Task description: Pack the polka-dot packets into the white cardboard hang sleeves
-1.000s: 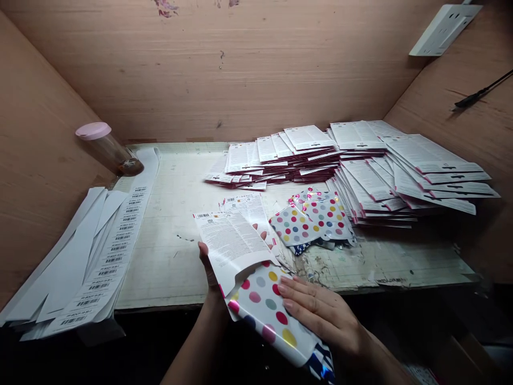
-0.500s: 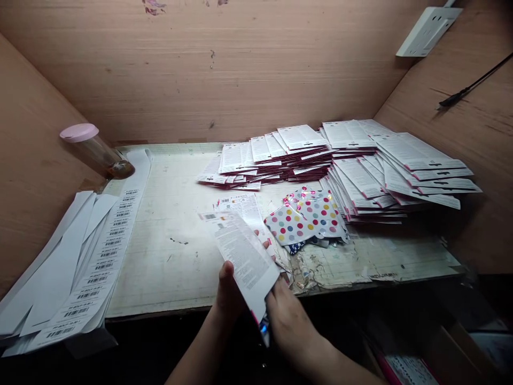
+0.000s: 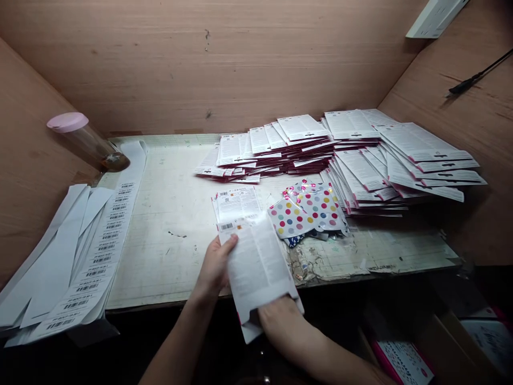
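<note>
My left hand [image 3: 216, 263] grips a white printed cardboard sleeve [image 3: 256, 262] by its left edge, thumb on top. My right hand [image 3: 280, 321] reaches into the sleeve's open near end, so its fingers are hidden. The sleeve hangs over the table's front edge, a flap showing below the opening. Behind it lie more printed sleeves [image 3: 238, 202]. To their right rests a clear plastic packet with polka dots [image 3: 306, 214], on top of a dark blue patterned one [image 3: 296, 240].
Stacks of white printed sleeves [image 3: 280, 141] fill the back right. Barcode label strips [image 3: 100, 259] lie at the left, near a tilted pink-lidded bottle [image 3: 92, 144]. A black cable [image 3: 465, 86] hangs at the right. Below stands a box with packages [image 3: 404, 361].
The sleeve has turned flatter and more upright toward me. My right hand has moved from its right side into its open end. The view has shifted slightly.
</note>
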{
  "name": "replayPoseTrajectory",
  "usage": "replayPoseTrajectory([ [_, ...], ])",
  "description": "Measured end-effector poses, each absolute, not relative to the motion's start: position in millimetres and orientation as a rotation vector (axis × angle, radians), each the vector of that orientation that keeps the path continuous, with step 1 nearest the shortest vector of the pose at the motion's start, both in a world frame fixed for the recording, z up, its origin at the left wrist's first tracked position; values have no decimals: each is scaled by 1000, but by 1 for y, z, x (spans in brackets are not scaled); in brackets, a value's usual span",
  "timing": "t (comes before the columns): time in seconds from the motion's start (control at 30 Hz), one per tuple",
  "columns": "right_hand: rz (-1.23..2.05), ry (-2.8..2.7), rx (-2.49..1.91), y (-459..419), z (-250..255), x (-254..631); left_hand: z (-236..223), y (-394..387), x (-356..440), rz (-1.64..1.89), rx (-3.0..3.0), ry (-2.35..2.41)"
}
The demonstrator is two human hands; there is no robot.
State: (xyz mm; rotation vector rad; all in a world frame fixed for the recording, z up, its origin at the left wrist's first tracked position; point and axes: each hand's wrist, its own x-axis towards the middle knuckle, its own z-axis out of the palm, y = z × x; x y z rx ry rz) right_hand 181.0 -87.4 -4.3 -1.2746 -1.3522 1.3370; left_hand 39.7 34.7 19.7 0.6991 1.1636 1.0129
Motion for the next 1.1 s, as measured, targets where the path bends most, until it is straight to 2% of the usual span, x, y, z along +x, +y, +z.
replayPoseTrajectory([
  [0.13, 1135, -1820, -1252, -97, 20, 218, 7, 62, 31, 1178, 825, 1250],
  [0.23, 868, -1735, -1381, -79, 15, 238, 1, 61, 37, 1313, 1260, 1487],
  [0.3, 804, -1650, -1395, -64, 0, 242, -4, 44, 40, 1215, 1790, 1586],
  [0.4, 818, -1641, -1379, -49, -24, 239, -14, 6, 35, 805, 2284, 1384],
  [0.5, 771, -1668, -1428, -42, -36, 231, -28, -25, 20, 576, 2400, 1227],
  [0.6, 654, -1752, -1489, -38, -39, 221, -42, -35, 8, 518, 2456, 1123],
  [0.87, 416, -1978, -1633, -26, -46, 209, -62, -30, 11, 746, 2656, 1107],
  [1.1, 99, -2265, -1648, -25, -48, 211, -64, -30, 19, 794, 2672, 1121],
])
